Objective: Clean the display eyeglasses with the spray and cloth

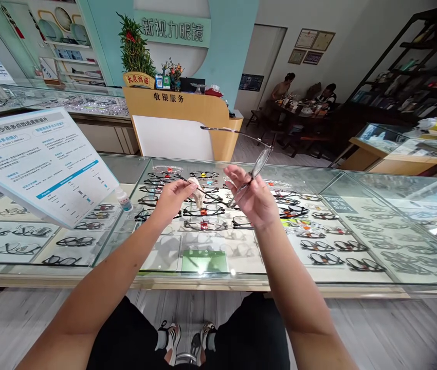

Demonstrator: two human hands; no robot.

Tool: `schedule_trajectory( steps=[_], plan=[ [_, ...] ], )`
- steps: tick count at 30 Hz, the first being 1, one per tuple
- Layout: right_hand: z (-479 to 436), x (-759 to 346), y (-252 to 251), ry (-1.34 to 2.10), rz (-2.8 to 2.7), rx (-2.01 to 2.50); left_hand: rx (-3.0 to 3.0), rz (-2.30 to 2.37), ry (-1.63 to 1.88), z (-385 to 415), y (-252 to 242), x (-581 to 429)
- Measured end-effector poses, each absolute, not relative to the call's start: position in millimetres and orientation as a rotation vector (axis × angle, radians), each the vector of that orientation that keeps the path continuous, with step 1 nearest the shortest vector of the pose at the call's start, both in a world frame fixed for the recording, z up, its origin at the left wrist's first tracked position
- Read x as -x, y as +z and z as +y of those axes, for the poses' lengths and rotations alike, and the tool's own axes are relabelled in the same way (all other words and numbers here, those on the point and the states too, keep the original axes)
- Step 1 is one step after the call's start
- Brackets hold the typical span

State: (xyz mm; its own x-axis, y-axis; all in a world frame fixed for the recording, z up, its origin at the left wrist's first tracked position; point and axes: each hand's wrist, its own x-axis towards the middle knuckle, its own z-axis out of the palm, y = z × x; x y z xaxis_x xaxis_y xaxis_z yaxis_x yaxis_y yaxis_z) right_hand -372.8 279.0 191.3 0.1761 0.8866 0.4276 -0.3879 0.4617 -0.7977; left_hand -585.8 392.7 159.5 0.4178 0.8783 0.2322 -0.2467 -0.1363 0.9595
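Note:
A pair of eyeglasses (260, 163) with dark, thin temples is held up over the glass counter, its lenses turned edge-on towards me. My right hand (259, 200) pinches the frame near the bridge with the thumb and a finger, other fingers partly spread. One temple stretches out to the left above both hands. My left hand (173, 200) is closed on a small, pale crumpled cloth (198, 195), which is around or against the other temple; the exact contact is hidden by the fingers. Below both hands lie rows of eyeglasses (203, 211) with small red tags.
A small white bottle (123, 199) stands on the glass display counter (126, 241) to the left, beside a large tilted printed sign (41, 159). Beyond are a wooden cashier desk (226, 128) with plants, and two people seated at a dark table (299, 109) at the back right.

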Motion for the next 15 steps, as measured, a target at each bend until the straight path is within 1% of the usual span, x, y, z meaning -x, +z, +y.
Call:
schedule_trajectory(
  steps=[5,15],
  plan=[
    [278.6,364.7,194.2,0.942,-0.997,0.594,-1.385,0.518,1.064,393.0,162.0,588.2],
    [282.8,344.5,192.9,0.916,-0.916,0.595,-1.178,0.435,1.038,402.6,171.2,599.2]
  ],
)
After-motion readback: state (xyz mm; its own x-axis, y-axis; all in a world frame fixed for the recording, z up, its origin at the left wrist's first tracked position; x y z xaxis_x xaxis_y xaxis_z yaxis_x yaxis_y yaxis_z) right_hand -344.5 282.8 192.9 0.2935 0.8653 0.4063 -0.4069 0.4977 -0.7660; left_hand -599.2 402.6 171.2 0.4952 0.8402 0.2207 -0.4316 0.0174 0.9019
